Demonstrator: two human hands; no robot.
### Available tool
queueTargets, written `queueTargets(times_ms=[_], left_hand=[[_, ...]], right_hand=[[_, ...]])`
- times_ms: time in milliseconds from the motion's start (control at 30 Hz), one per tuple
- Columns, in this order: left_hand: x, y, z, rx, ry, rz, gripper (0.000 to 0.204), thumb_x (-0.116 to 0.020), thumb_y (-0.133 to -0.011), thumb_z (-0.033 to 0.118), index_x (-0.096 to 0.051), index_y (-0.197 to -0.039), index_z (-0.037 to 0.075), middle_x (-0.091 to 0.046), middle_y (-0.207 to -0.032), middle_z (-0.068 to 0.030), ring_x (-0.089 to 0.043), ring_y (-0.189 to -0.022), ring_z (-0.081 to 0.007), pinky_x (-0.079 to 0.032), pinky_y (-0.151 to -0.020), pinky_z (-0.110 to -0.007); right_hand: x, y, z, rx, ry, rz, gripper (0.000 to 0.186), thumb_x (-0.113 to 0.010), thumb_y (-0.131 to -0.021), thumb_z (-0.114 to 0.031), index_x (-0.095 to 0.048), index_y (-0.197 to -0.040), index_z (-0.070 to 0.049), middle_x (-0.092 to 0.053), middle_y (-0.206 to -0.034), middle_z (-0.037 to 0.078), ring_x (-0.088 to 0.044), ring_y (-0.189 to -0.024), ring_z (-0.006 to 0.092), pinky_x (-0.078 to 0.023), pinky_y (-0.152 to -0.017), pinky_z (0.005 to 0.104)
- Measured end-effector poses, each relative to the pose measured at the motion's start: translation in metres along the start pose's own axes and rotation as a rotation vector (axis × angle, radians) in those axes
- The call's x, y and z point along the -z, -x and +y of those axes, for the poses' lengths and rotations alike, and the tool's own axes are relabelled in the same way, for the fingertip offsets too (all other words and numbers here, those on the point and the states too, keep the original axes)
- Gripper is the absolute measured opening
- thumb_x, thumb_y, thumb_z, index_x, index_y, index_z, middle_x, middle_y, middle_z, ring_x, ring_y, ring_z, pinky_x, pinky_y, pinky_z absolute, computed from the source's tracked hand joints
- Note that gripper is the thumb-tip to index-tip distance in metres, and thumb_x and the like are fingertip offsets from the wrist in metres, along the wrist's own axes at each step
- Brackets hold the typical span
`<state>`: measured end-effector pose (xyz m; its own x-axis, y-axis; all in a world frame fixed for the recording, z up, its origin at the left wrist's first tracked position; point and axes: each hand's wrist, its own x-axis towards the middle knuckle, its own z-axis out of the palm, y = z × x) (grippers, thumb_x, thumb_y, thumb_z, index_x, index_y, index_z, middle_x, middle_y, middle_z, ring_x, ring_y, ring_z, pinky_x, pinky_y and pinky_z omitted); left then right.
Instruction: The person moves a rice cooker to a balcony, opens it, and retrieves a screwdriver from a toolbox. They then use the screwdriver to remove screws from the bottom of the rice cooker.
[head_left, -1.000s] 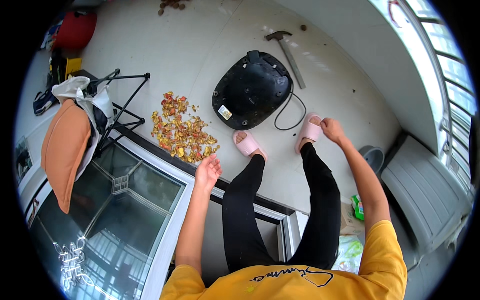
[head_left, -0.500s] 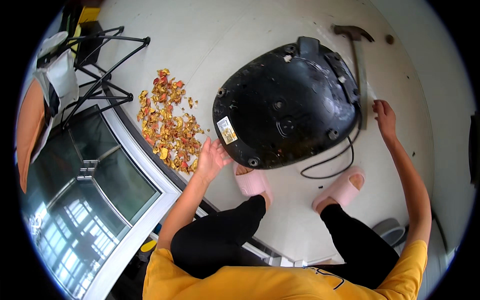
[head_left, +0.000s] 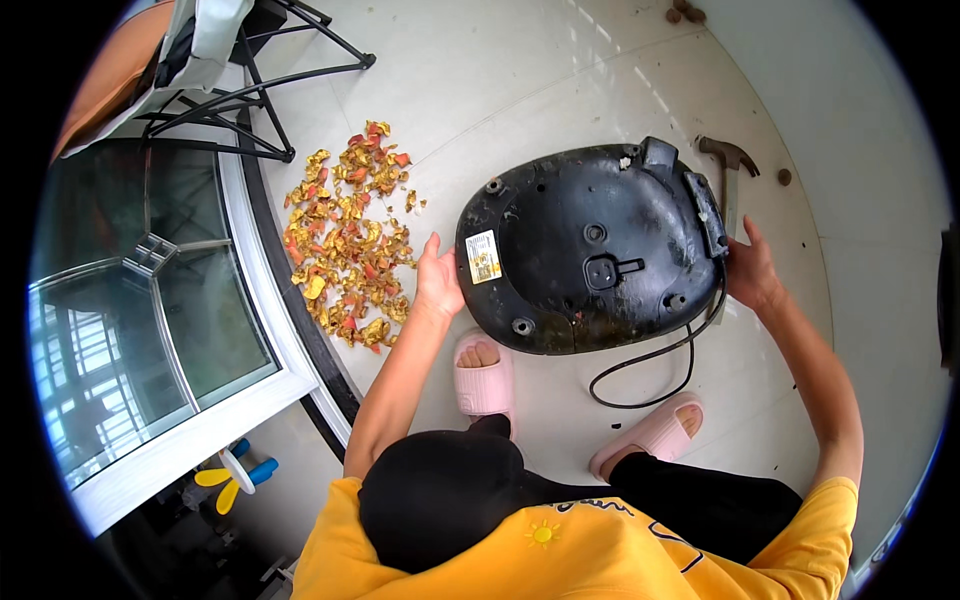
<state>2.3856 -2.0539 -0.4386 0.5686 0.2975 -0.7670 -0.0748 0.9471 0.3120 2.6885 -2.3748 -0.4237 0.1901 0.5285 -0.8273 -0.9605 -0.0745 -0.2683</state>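
Note:
A black appliance, underside up, with round feet, a label and a trailing cord, lies before me. My left hand grips its left edge; my right hand is at the opposite edge, gripping it, with the fingertips partly visible. A hammer rests just beyond the appliance, its handle partly hidden. Left of my left hand are scattered yellow and reddish dried peels. My feet in pink sandals are below the appliance.
A folding chair with an orange cushion stands at upper left, above a glass-paned frame. Several brown round objects lie at the top, another by the hammer. A pale wall runs along the right.
My view has shifted as I bent toward the appliance. Both hands have reached inward from open positions apart from it and taken hold of its two sides.

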Motion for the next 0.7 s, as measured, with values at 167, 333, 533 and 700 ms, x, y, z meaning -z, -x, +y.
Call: queueTargets(times_ms=[167, 333, 533, 700], left_hand=[[-0.030, 0.003, 0.012, -0.154, -0.136, -0.001, 0.059, -0.027, -0.091, 0.049, -0.045, -0.117, -0.002, -0.054, -0.114, -0.0170, -0.052, -0.105, -0.0295, -0.040, -0.093, -0.043], [-0.106, 0.013, 0.030, -0.447, -0.487, 0.108, 0.057, -0.023, -0.093, 0.048, -0.051, -0.106, 0.000, -0.060, -0.098, -0.0118, -0.059, -0.089, -0.0186, -0.048, -0.081, -0.032], [-0.113, 0.004, 0.042, -0.392, -0.530, -0.086, 0.060, -0.023, -0.093, 0.049, -0.050, -0.107, -0.002, -0.060, -0.096, -0.0138, -0.061, -0.087, -0.0193, -0.051, -0.079, -0.032], [-0.121, 0.012, 0.036, -0.414, -0.455, 0.097, 0.060, -0.025, -0.090, 0.051, -0.047, -0.110, -0.002, -0.057, -0.102, -0.0169, -0.057, -0.095, -0.0245, -0.046, -0.086, -0.036]], right_hand=[[-0.002, 0.003, 0.009, 0.048, -0.005, -0.071, 0.076, -0.031, -0.084, -0.059, -0.045, -0.118, 0.008, -0.054, -0.114, 0.016, -0.051, -0.104, 0.0263, -0.035, -0.097, 0.0377], [-0.001, -0.005, 0.009, 0.055, -0.007, -0.082, 0.080, -0.030, -0.083, -0.059, -0.039, -0.124, 0.009, -0.050, -0.122, 0.017, -0.048, -0.112, 0.0279, -0.034, -0.099, 0.0391], [-0.002, -0.002, 0.007, 0.036, 0.017, -0.087, 0.082, -0.028, -0.083, -0.061, -0.039, -0.125, 0.008, -0.049, -0.124, 0.017, -0.049, -0.112, 0.0271, -0.033, -0.100, 0.0382], [0.000, -0.013, 0.001, 0.035, 0.079, -0.009, 0.081, -0.025, -0.082, -0.064, -0.046, -0.122, 0.003, -0.053, -0.120, 0.015, -0.049, -0.112, 0.0254, -0.034, -0.097, 0.0412]])
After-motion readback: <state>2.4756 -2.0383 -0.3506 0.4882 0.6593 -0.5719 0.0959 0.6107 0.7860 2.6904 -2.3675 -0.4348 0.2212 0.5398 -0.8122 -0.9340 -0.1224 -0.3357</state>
